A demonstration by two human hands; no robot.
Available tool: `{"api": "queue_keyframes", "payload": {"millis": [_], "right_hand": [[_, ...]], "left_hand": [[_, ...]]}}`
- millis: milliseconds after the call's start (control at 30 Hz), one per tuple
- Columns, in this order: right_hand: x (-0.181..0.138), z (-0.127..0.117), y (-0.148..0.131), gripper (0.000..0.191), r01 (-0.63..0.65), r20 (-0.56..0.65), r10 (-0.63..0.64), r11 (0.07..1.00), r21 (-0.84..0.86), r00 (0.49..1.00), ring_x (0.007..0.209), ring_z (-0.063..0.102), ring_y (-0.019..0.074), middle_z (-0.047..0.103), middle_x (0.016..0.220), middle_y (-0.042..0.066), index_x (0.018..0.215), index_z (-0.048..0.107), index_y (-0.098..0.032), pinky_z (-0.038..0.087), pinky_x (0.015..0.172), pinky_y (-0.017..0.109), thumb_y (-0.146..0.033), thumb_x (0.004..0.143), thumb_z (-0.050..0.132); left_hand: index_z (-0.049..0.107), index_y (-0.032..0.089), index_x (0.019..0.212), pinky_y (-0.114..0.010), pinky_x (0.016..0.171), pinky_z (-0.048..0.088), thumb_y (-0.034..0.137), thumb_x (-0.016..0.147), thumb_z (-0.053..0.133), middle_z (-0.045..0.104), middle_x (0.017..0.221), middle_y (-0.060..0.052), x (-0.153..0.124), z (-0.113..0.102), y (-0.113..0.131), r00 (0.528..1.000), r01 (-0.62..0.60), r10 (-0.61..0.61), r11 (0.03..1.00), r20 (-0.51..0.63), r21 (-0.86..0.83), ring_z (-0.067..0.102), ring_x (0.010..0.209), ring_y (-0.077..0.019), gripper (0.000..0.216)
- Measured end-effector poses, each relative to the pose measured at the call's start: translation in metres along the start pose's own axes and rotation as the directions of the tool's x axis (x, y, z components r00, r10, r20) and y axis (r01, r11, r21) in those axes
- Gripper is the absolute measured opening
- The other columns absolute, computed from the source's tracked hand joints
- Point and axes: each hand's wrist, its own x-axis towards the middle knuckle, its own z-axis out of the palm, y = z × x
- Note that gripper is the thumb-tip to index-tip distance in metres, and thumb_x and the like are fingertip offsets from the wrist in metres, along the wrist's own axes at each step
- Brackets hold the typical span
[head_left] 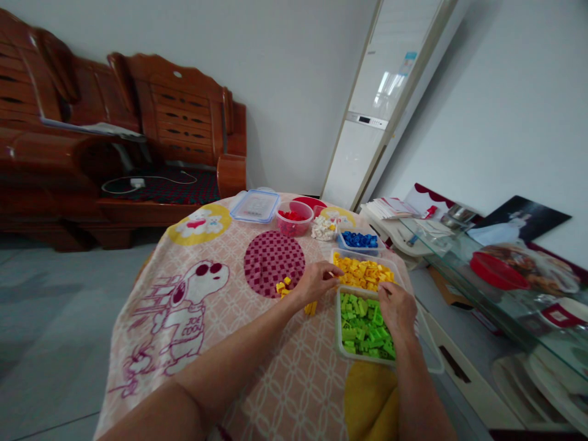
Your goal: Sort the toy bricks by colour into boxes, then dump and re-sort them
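Observation:
My left hand [316,280] rests on the patterned tablecloth [220,318], fingers pinched together near the edge of a clear tub of yellow bricks [362,272]. A few loose yellow bricks [283,286] lie just beside it. My right hand [395,306] hovers over a clear tub of green bricks [362,327], its fingers curled down at the tub's far rim; what they hold is hidden.
Further back stand a tub of blue bricks [359,240], a pile of white bricks [324,228], a red bowl of red bricks [294,219] and a clear lid [255,205]. A wooden sofa [114,141] is at the left, a cluttered glass shelf [505,269] at the right.

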Motion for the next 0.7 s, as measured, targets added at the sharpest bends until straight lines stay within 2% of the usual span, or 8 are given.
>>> {"api": "queue_keyframes", "payload": {"millis": [133,300,467,533,600,700], "right_hand": [[0.000,0.000,0.000,0.030,0.007,-0.007,-0.007,1.000,0.000,1.000,0.071,0.058,0.0180,0.071,0.080,0.008,0.084,0.074,-0.018,0.033,0.066,0.027,-0.028,0.087,0.046],[0.001,0.000,0.001,0.031,0.008,-0.005,-0.008,1.000,-0.001,1.000,0.069,0.057,0.0176,0.071,0.080,0.008,0.085,0.074,-0.017,0.032,0.065,0.027,-0.029,0.087,0.046],[0.000,0.001,0.003,0.032,0.008,-0.002,-0.008,1.000,-0.009,1.000,0.069,0.058,0.0182,0.072,0.081,0.008,0.085,0.074,-0.017,0.033,0.065,0.027,-0.031,0.087,0.046],[0.000,0.002,0.003,0.033,0.010,-0.004,-0.010,1.000,-0.009,1.000,0.070,0.059,0.0185,0.072,0.082,0.009,0.086,0.074,-0.017,0.033,0.065,0.027,-0.031,0.088,0.045],[0.001,0.002,0.003,0.033,0.006,-0.003,-0.006,1.000,-0.005,1.000,0.071,0.059,0.0186,0.073,0.083,0.009,0.087,0.074,-0.017,0.034,0.066,0.027,-0.031,0.087,0.045],[0.001,0.002,0.003,0.032,-0.006,0.003,0.006,1.000,-0.008,1.000,0.071,0.060,0.0187,0.073,0.083,0.009,0.087,0.074,-0.017,0.034,0.066,0.027,-0.030,0.087,0.046]], "left_hand": [[0.074,0.016,0.103,-0.023,0.072,0.050,0.011,0.077,0.062,0.071,0.094,-0.005,0.000,0.008,0.000,0.999,-0.029,0.030,0.999,-0.021,0.029,0.062,0.076,-0.0125,0.029],[0.066,0.016,0.121,-0.026,0.079,0.052,0.008,0.078,0.059,0.071,0.100,-0.007,0.001,0.013,-0.001,0.996,-0.087,0.087,0.995,0.009,-0.045,0.066,0.085,-0.0144,0.044],[0.072,0.017,0.107,-0.023,0.077,0.050,0.009,0.079,0.057,0.071,0.100,-0.005,0.004,-0.003,-0.001,0.999,-0.050,0.049,0.998,0.012,0.048,0.065,0.086,-0.0135,0.033],[0.074,0.016,0.098,-0.021,0.074,0.048,0.011,0.079,0.058,0.073,0.094,-0.004,0.005,-0.017,-0.003,0.996,-0.014,0.000,0.988,0.094,0.152,0.065,0.082,-0.0130,0.025],[0.074,0.014,0.091,-0.020,0.068,0.045,0.013,0.077,0.062,0.073,0.085,-0.003,0.006,-0.033,-0.007,0.967,0.013,-0.082,0.961,0.239,0.275,0.064,0.074,-0.0128,0.019],[0.074,0.015,0.088,-0.020,0.062,0.042,0.020,0.072,0.071,0.072,0.079,-0.002,0.004,-0.054,-0.012,0.861,0.004,-0.214,0.911,0.461,0.413,0.063,0.070,-0.0134,0.017]]}}
